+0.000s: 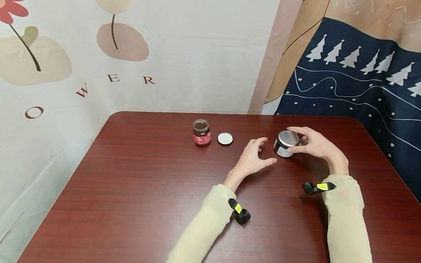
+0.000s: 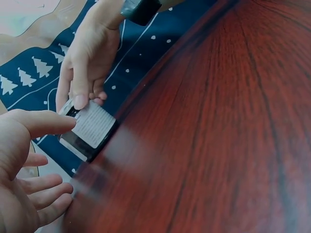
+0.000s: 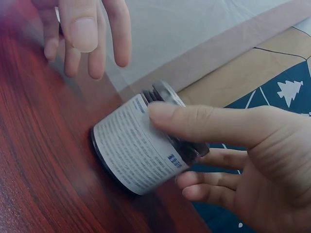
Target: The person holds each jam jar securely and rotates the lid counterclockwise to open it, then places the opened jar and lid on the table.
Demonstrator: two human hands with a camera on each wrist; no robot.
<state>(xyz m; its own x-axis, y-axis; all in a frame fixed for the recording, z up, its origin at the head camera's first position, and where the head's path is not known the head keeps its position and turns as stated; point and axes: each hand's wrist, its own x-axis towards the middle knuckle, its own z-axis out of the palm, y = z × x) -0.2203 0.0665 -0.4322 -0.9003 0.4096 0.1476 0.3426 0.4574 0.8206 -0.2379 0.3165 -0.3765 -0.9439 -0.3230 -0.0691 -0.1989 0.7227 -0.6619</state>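
Note:
A dark glass jar (image 1: pixel 284 148) with a silver lid (image 1: pixel 288 138) and a white label (image 3: pixel 141 145) stands upright near the back of the table, right of centre. My right hand (image 1: pixel 315 144) grips it near the top, thumb on the near side and fingers round the far side. To the jar's left, my left hand (image 1: pixel 252 157) is held above the table, fingers spread and thumb apart, touching nothing. The left wrist view shows the left hand (image 2: pixel 24 170) close to the labelled jar (image 2: pixel 92 126).
Further left stands an uncovered jar (image 1: pixel 201 132) with a pink label. A round white-faced lid (image 1: pixel 225 138) lies beside it on the reddish-brown table (image 1: pixel 149 200). Behind the table hang a pale cloth (image 1: pixel 200 59) and a navy cloth with trees (image 1: pixel 359 87).

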